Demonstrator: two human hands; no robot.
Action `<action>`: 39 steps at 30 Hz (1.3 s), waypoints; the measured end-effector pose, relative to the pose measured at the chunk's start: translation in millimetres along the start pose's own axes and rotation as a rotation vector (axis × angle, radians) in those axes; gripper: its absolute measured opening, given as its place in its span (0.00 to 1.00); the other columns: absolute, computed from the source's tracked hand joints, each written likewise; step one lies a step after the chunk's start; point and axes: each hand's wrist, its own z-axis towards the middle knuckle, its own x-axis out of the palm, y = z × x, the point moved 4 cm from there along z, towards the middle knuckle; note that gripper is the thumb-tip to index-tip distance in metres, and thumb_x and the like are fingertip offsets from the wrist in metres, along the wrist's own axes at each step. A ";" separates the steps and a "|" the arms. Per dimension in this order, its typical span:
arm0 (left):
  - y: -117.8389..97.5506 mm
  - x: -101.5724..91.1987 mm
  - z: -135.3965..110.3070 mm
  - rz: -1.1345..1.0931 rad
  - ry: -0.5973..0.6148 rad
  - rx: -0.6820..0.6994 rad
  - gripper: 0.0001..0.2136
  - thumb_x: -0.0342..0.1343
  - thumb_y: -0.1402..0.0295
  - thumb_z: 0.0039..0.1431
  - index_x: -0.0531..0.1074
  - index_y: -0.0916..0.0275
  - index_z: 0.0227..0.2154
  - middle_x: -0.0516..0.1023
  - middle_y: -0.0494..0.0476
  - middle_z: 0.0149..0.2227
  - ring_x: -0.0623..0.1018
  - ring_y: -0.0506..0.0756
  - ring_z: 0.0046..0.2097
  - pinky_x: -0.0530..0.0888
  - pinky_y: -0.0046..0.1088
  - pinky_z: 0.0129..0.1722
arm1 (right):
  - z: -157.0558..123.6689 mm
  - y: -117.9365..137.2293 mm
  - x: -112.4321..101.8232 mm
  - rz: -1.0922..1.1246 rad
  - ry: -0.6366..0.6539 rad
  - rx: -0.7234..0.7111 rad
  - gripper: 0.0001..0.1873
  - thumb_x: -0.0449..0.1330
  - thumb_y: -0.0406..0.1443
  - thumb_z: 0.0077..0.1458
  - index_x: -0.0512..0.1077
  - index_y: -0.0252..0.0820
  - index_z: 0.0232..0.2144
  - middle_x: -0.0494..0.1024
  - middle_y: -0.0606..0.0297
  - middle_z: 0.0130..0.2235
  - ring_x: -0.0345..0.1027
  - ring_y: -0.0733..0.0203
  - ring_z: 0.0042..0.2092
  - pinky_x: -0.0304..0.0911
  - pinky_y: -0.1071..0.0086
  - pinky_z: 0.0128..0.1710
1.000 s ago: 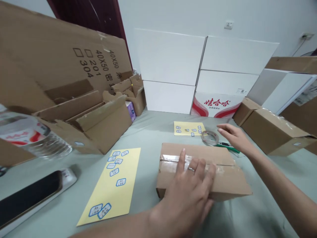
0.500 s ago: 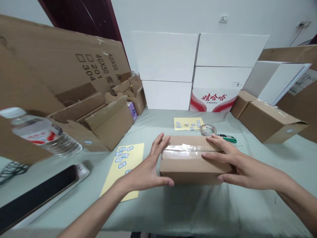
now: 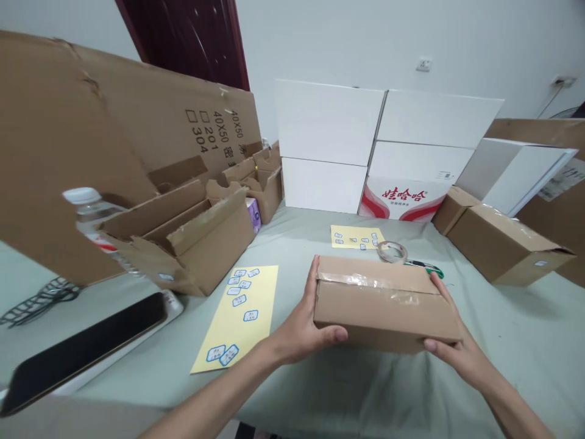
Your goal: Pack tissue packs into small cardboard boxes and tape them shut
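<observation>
The left hand (image 3: 299, 329) and right hand (image 3: 465, 350), spread wide, clasp a box (image 3: 379, 305), its top already closed with tape (image 3: 351, 280), no flap standing open.

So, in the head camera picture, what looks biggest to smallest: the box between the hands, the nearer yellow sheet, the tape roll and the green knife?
1. Held box
2. Nearer yellow sheet
3. Tape roll and green knife: they look too alike to rank.
</observation>
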 end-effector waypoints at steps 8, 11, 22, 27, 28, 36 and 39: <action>7.1 4.4 -13.2 -0.001 -0.162 0.037 0.39 0.49 0.43 0.59 0.39 0.49 0.67 0.38 0.63 0.72 0.44 0.66 0.72 0.48 0.56 0.67 | -33.1 23.6 9.4 0.029 -0.171 0.000 0.52 0.59 0.58 0.52 0.32 0.64 0.68 0.40 0.67 0.72 0.35 0.41 0.71 0.44 0.41 0.66; 9.0 9.1 -15.3 0.066 -0.224 0.044 0.22 0.43 0.50 0.64 0.61 0.53 0.57 0.40 0.59 0.72 0.43 0.65 0.72 0.45 0.56 0.67 | -30.6 18.5 12.6 0.115 -0.211 -0.094 0.35 0.53 0.61 0.54 0.57 0.65 0.61 0.45 0.69 0.71 0.35 0.40 0.71 0.39 0.42 0.66; 12.5 13.8 -12.5 -0.065 -0.289 0.117 0.18 0.46 0.58 0.59 0.62 0.57 0.50 0.43 0.61 0.72 0.45 0.65 0.71 0.46 0.52 0.67 | -26.2 12.5 19.1 0.477 -0.456 0.092 0.22 0.63 0.49 0.46 0.71 0.49 0.42 0.60 0.61 0.66 0.44 0.35 0.67 0.50 0.50 0.59; 8.1 16.1 -11.6 -0.064 -0.273 0.134 0.17 0.46 0.60 0.58 0.62 0.59 0.50 0.44 0.62 0.71 0.46 0.64 0.71 0.48 0.50 0.67 | -27.5 8.7 15.3 0.438 -0.479 0.097 0.20 0.63 0.48 0.46 0.71 0.51 0.42 0.63 0.65 0.64 0.44 0.37 0.68 0.48 0.52 0.59; 7.0 15.9 -10.8 -0.055 -0.271 0.133 0.17 0.46 0.61 0.59 0.62 0.59 0.50 0.44 0.62 0.71 0.46 0.63 0.71 0.49 0.49 0.67 | -27.3 8.3 15.2 0.423 -0.480 0.087 0.19 0.62 0.48 0.47 0.71 0.51 0.42 0.64 0.65 0.64 0.43 0.38 0.68 0.48 0.52 0.60; 7.1 -29.0 -62.6 0.395 -0.452 0.034 0.18 0.43 0.63 0.67 0.61 0.57 0.58 0.72 0.61 0.56 0.70 0.59 0.59 0.66 0.43 0.58 | -24.9 11.1 15.5 0.377 -0.473 0.098 0.20 0.62 0.51 0.48 0.73 0.51 0.42 0.62 0.61 0.65 0.45 0.36 0.68 0.49 0.47 0.59; 14.9 -65.9 -132.3 0.868 -0.851 0.147 0.06 0.50 0.69 0.63 0.71 0.59 0.41 0.75 0.59 0.44 0.74 0.60 0.50 0.68 0.44 0.54 | -26.4 6.6 13.4 0.372 -0.479 0.134 0.18 0.62 0.51 0.48 0.74 0.55 0.40 0.62 0.60 0.65 0.45 0.35 0.68 0.48 0.44 0.58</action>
